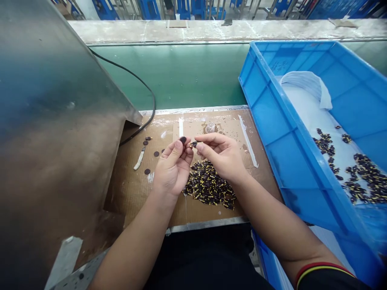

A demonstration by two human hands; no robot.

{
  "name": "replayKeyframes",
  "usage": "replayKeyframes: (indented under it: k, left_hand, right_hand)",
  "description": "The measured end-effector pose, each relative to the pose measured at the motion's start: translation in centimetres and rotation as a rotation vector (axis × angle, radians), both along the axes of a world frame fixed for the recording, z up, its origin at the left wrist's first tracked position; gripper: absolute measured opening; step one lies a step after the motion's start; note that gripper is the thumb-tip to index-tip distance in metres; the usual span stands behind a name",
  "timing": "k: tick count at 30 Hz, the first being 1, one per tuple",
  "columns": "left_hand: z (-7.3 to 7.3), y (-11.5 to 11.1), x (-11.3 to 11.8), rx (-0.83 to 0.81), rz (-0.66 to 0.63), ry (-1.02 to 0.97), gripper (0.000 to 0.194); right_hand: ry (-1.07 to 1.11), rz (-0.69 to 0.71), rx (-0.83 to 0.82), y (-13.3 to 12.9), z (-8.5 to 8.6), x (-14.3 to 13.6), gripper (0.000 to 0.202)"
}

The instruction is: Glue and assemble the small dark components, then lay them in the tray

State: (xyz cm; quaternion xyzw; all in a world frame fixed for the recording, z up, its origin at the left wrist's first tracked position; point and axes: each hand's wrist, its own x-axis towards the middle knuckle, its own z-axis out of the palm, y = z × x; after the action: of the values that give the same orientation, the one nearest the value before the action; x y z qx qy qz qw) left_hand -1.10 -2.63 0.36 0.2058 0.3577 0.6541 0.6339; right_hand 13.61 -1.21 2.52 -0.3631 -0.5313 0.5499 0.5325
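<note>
Between thumb and fingers, my left hand point(173, 166) pinches a small dark round disc point(183, 139) above the cardboard-covered bench. Close beside it, my right hand point(222, 155) holds a small black-and-yellow piece point(194, 143) by its end, and the fingertips of both hands nearly meet. What exactly the piece is, I cannot make out. Below the hands lies a pile of similar black-and-yellow pieces point(211, 185). Several loose dark discs point(147, 171) are scattered to the left of my left hand, near a knife with a pale wrapped handle point(139, 159).
A large metal housing point(60, 121) stands on the left, with a black cable point(145, 86) looping from it. On the right, a blue crate point(272, 117) holds a white liner and many dark pieces point(365, 173). A green conveyor belt point(193, 76) runs behind the bench.
</note>
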Motion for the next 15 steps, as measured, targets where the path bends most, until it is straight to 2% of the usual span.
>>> replayKeyframes:
  k: [6,10,15]
  left_hand:
    - [0.3,-0.1,-0.1,0.048,-0.010,0.011,0.021]
    - [0.2,-0.2,-0.2,0.093,-0.022,0.096,0.016]
    - [0.5,-0.3,0.0,0.089,0.008,0.089,0.017]
  right_hand:
    - [0.032,-0.086,0.087,-0.8,-0.5,-1.1,0.016]
    - [0.010,-0.149,0.137,-1.2,-1.0,-1.5,0.014]
    - [0.017,-0.167,0.164,-1.3,-1.2,-1.6,0.014]
